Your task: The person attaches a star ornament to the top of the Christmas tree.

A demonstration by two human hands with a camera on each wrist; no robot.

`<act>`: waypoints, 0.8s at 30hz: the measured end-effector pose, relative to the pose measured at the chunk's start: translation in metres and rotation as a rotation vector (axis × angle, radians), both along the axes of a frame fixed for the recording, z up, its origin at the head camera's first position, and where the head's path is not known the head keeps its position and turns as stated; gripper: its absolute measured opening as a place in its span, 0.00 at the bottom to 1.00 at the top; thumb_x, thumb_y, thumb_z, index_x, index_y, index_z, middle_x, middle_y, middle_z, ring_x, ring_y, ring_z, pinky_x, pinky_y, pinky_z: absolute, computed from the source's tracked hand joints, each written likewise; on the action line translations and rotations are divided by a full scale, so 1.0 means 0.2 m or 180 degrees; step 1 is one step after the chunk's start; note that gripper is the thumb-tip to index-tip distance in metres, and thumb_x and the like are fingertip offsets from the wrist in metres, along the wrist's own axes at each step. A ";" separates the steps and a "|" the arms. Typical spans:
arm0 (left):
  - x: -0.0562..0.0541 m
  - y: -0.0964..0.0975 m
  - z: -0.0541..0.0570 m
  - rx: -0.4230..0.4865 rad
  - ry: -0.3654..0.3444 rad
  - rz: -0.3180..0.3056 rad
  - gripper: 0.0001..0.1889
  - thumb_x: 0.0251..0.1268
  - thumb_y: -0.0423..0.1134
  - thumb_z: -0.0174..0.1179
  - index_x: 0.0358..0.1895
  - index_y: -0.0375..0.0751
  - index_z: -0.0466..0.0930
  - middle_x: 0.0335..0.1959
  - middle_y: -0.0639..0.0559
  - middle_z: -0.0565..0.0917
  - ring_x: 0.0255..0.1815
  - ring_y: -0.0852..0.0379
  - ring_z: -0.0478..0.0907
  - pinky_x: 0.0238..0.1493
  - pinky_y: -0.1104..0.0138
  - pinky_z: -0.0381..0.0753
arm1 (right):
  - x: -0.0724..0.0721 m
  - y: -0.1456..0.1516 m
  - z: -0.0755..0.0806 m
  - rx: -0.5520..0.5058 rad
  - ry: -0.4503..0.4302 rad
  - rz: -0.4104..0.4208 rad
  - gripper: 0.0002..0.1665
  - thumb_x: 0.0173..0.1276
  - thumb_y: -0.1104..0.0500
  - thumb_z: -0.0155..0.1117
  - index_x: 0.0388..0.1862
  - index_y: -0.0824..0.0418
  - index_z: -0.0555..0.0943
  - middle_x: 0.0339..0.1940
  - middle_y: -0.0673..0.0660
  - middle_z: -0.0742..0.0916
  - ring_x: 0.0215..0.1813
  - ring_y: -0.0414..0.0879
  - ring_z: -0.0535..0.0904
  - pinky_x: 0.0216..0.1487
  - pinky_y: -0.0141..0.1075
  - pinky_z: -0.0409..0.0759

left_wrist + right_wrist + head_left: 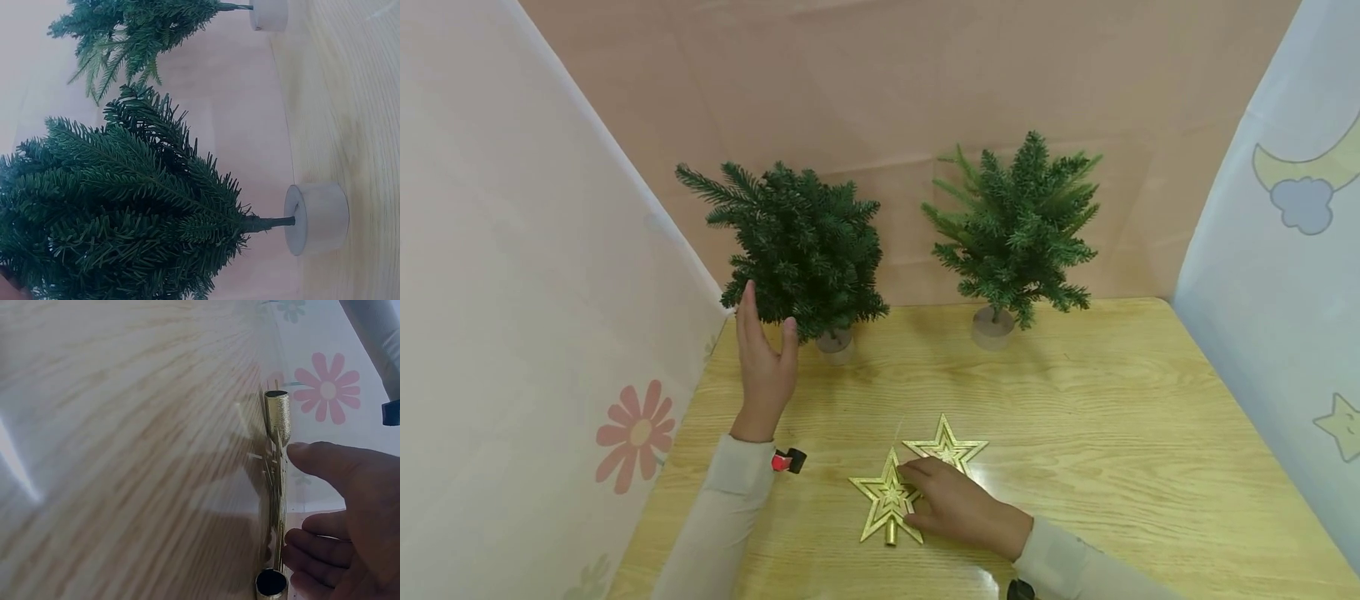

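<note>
Head view: front gold star (891, 493) is seen flat on the table (1112, 400), just left of the nearer right hand (958, 504); its socket (891, 533) is pointed toward the wearer; right thumb and fingers are parted, contact unclear; left hand (766, 367) is held spread by the left tree (808, 242).

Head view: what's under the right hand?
Parts of the front star and rear star extend out from under the right hand; the rear star's lower part and the tabletop beneath are covered there.

No readable lettering or numbers.
</note>
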State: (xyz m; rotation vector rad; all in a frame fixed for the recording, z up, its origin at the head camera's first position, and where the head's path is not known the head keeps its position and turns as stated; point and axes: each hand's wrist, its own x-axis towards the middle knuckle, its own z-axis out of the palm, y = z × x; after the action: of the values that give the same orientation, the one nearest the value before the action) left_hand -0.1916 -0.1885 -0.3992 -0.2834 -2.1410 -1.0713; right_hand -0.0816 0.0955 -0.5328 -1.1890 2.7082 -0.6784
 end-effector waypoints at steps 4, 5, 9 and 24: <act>-0.01 0.00 0.00 0.0075 -0.0009 0.0047 0.35 0.76 0.45 0.51 0.79 0.47 0.44 0.78 0.50 0.49 0.77 0.52 0.45 0.71 0.43 0.55 | 0.00 -0.01 0.00 0.0084 0.0108 0.0020 0.39 0.63 0.45 0.71 0.66 0.67 0.73 0.62 0.58 0.78 0.62 0.51 0.74 0.60 0.42 0.77; -0.01 0.00 0.00 0.0080 0.0002 0.0052 0.35 0.76 0.46 0.50 0.79 0.47 0.45 0.78 0.51 0.50 0.77 0.52 0.45 0.72 0.43 0.54 | 0.00 -0.01 0.00 0.0101 0.0136 0.0024 0.39 0.62 0.45 0.71 0.65 0.67 0.73 0.61 0.58 0.78 0.62 0.51 0.75 0.60 0.42 0.77; -0.02 0.00 0.00 0.0054 0.0070 0.0038 0.34 0.77 0.44 0.50 0.79 0.46 0.46 0.77 0.52 0.52 0.77 0.53 0.47 0.72 0.44 0.55 | 0.01 -0.01 -0.01 0.0119 0.0172 0.0014 0.37 0.63 0.47 0.71 0.65 0.66 0.74 0.60 0.57 0.79 0.61 0.50 0.75 0.59 0.41 0.78; -0.01 -0.01 -0.01 0.0076 0.0116 0.0006 0.33 0.76 0.38 0.50 0.79 0.44 0.47 0.77 0.52 0.53 0.76 0.54 0.48 0.73 0.47 0.54 | 0.03 -0.07 0.00 0.0360 0.0334 -0.0171 0.45 0.57 0.36 0.72 0.60 0.70 0.77 0.54 0.57 0.80 0.53 0.48 0.75 0.57 0.42 0.78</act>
State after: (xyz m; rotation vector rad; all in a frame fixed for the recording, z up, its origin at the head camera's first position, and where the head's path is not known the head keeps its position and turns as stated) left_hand -0.1940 -0.1896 -0.4011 -0.2874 -2.0946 -1.0818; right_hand -0.0759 0.0808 -0.5323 -1.1607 2.8309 -0.4743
